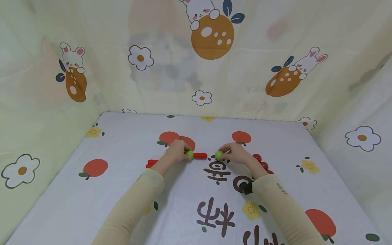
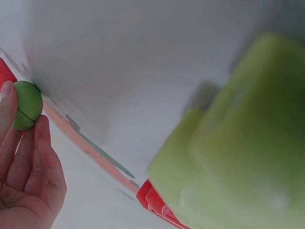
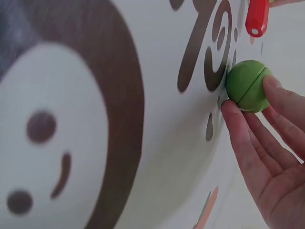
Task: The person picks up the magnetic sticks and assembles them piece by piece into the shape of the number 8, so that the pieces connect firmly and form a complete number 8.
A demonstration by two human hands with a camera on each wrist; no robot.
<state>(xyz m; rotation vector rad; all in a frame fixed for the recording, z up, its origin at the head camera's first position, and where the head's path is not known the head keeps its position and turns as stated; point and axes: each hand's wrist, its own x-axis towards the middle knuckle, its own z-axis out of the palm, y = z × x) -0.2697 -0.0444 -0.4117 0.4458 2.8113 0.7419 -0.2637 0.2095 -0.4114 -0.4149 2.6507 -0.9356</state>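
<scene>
My left hand (image 1: 178, 150) pinches a small green ball (image 2: 28, 106) between thumb and fingers, low over the table; a thin groove runs across the ball. To its right, my right hand (image 1: 236, 153) grips a second grooved green ball (image 3: 248, 86), its fingertips down at the cloth. A red stick (image 1: 200, 155) lies between the two hands, its left end right by the left ball. Its round end, with a pale centre, shows in the right wrist view.
More red sticks (image 1: 152, 163) lie left of the left forearm, partly hidden by it. Several dark red balls (image 1: 264, 165) sit in a row beyond the right forearm. A printed white cloth (image 1: 183, 214) covers the table, with a patterned curtain (image 1: 165, 81) behind.
</scene>
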